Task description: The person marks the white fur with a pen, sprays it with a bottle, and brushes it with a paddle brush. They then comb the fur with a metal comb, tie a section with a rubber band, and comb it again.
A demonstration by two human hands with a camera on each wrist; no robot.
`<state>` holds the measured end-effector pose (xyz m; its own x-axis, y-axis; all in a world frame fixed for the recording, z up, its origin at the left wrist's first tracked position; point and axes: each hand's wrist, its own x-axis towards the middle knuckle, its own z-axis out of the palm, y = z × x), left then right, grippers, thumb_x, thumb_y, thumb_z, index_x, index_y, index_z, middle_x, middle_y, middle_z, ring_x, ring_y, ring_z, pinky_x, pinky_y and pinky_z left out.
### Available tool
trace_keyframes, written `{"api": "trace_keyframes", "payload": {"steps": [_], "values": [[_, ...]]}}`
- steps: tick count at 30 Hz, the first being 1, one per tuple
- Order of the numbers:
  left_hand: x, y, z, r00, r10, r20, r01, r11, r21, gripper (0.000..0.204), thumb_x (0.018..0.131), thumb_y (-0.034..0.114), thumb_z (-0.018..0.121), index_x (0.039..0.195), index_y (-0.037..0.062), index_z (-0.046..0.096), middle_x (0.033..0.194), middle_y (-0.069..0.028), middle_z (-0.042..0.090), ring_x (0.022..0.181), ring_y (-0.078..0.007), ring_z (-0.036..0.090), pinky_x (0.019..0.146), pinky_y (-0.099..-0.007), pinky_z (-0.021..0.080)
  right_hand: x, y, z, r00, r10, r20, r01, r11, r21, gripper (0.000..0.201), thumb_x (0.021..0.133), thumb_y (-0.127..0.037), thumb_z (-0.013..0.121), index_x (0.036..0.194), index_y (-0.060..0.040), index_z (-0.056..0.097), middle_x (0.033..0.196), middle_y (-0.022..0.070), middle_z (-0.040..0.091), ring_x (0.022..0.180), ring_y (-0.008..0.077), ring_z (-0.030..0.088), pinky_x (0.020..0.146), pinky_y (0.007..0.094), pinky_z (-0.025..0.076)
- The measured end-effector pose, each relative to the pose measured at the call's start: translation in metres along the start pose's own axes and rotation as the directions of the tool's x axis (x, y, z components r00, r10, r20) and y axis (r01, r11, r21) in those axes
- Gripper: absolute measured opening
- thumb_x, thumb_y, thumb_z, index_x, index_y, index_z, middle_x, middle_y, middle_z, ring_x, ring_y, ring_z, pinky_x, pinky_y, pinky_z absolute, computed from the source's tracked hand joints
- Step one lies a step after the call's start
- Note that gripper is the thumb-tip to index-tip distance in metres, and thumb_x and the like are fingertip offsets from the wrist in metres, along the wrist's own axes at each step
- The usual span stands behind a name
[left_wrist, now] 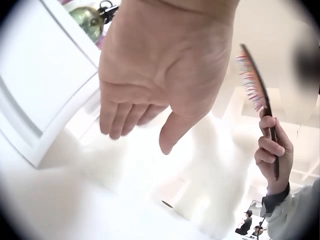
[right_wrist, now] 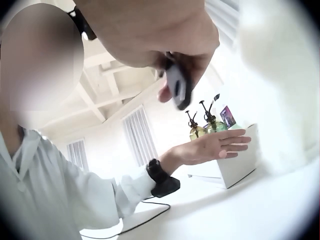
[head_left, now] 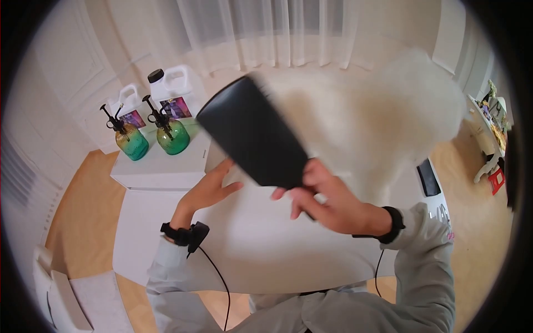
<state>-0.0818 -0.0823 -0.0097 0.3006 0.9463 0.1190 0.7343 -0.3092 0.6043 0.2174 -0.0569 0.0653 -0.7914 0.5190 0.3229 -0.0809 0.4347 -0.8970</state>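
Observation:
A black paddle hairbrush [head_left: 252, 133] is raised over the table, its smooth back toward the head camera. My right hand [head_left: 338, 205] grips it by the handle. In the left wrist view the brush's colored bristles [left_wrist: 250, 82] show from the side. My left hand [head_left: 208, 188] is held out over the table with straight fingers and the thumb apart, touching nothing. Beyond both hands stands a large white fluffy thing [head_left: 388, 116], blurred in the head view and partly covered by the brush.
Two green-yellow spray bottles [head_left: 173, 136] and two white jugs [head_left: 172, 89] stand on a white cabinet [head_left: 161, 172] at the left. A dark flat object [head_left: 428, 177] and scissors [head_left: 442, 213] lie at the right edge of the white table [head_left: 250, 250]. Cables hang from both wrists.

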Motion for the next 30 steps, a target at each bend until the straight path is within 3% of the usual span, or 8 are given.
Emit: {"api": "trace_keyframes", "payload": {"steps": [2, 5, 14, 16, 22, 25, 28, 30], "values": [[0.012, -0.013, 0.015, 0.991, 0.01, -0.132, -0.014, 0.999, -0.034, 0.074, 0.087, 0.027, 0.07, 0.144, -0.002, 0.032, 0.146, -0.0259, 0.037, 0.132, -0.0388, 0.041, 0.11, -0.0409, 0.033, -0.004, -0.003, -0.016, 0.979, -0.198, 0.043, 0.202, 0.939, -0.277, 0.021, 0.098, 0.001, 0.045, 0.119, 0.0031, 0.043, 0.104, 0.0118, 0.058, 0.073, 0.0142, 0.061, 0.07, 0.0274, 0.05], [0.055, -0.009, 0.039, 0.942, -0.039, -0.334, 0.004, 0.994, -0.106, 0.085, 0.078, 0.03, 0.079, 0.144, -0.0001, 0.035, 0.145, -0.0218, 0.04, 0.141, -0.0329, 0.028, 0.116, -0.0395, 0.022, -0.021, 0.012, -0.031, 0.92, -0.217, -0.327, 0.237, 0.971, 0.021, 0.027, 0.101, -0.006, 0.041, 0.125, 0.0014, 0.031, 0.102, 0.0151, 0.058, 0.071, 0.0136, 0.06, 0.069, 0.0262, 0.05], [0.112, 0.009, 0.04, 0.966, -0.004, -0.258, -0.082, 0.944, -0.32, 0.09, 0.071, 0.04, 0.081, 0.142, 0.006, 0.037, 0.135, -0.0157, 0.052, 0.125, -0.0335, 0.049, 0.105, -0.0377, 0.038, -0.037, 0.026, -0.046, 0.956, 0.046, -0.289, -0.036, 0.999, 0.039, 0.024, 0.103, -0.013, 0.042, 0.121, 0.0004, 0.035, 0.101, 0.0126, 0.061, 0.071, 0.0096, 0.057, 0.066, 0.0239, 0.048], [0.117, 0.006, 0.035, 0.987, -0.107, -0.118, 0.086, 0.982, -0.169, 0.089, 0.069, 0.039, 0.082, 0.139, 0.0041, 0.039, 0.132, -0.0162, 0.054, 0.12, -0.0314, 0.053, 0.101, -0.0373, 0.042, -0.037, 0.023, -0.044, 0.955, 0.045, -0.294, -0.034, 0.999, 0.041, 0.022, 0.103, -0.013, 0.041, 0.12, 0.0005, 0.035, 0.101, 0.0129, 0.06, 0.071, 0.0098, 0.057, 0.066, 0.0237, 0.047], [0.109, -0.002, 0.049, 0.974, -0.045, -0.22, 0.015, 0.991, -0.134, 0.102, 0.065, 0.038, 0.085, 0.14, -0.0036, 0.032, 0.134, -0.0216, 0.047, 0.126, -0.0352, 0.047, 0.104, -0.0396, 0.04, -0.033, 0.037, -0.039, 0.926, -0.136, -0.352, 0.131, 0.991, -0.038, 0.018, 0.102, -0.008, 0.04, 0.117, 0.0012, 0.035, 0.1, 0.0139, 0.06, 0.071, 0.0107, 0.056, 0.068, 0.0244, 0.048], [0.097, -0.003, 0.047, 0.969, 0.043, -0.245, -0.073, 0.991, -0.115, 0.11, 0.065, 0.038, 0.086, 0.144, -0.0053, 0.024, 0.14, -0.0245, 0.038, 0.133, -0.0363, 0.038, 0.11, -0.0396, 0.034, -0.043, 0.047, -0.034, 0.983, 0.126, -0.134, -0.126, 0.992, 0.009, 0.012, 0.1, -0.004, 0.044, 0.107, 0.0022, 0.037, 0.096, 0.0128, 0.062, 0.072, 0.0118, 0.056, 0.068, 0.0259, 0.048], [0.081, -0.001, 0.041, 0.973, 0.061, -0.223, -0.155, 0.889, -0.431, 0.114, 0.068, 0.033, 0.087, 0.148, -0.005, 0.016, 0.148, -0.0264, 0.029, 0.139, -0.0371, 0.029, 0.115, -0.0388, 0.025, -0.056, 0.054, -0.035, 0.981, 0.171, 0.089, -0.149, 0.965, -0.215, 0.011, 0.097, -0.005, 0.051, 0.105, -0.001, 0.043, 0.088, 0.0081, 0.066, 0.064, 0.0138, 0.056, 0.062, 0.0277, 0.047], [0.063, -0.006, 0.039, 0.985, -0.132, -0.112, 0.069, 0.891, -0.448, 0.116, 0.069, 0.03, 0.087, 0.153, 0.0036, 0.011, 0.152, -0.0211, 0.028, 0.14, -0.0312, 0.029, 0.116, -0.0383, 0.023, -0.059, 0.044, -0.033, 0.959, 0.23, 0.165, -0.164, 0.926, -0.34, 0.013, 0.096, -0.006, 0.053, 0.106, -0.002, 0.045, 0.086, 0.0068, 0.067, 0.061, 0.0156, 0.055, 0.06, 0.0284, 0.047]]}}
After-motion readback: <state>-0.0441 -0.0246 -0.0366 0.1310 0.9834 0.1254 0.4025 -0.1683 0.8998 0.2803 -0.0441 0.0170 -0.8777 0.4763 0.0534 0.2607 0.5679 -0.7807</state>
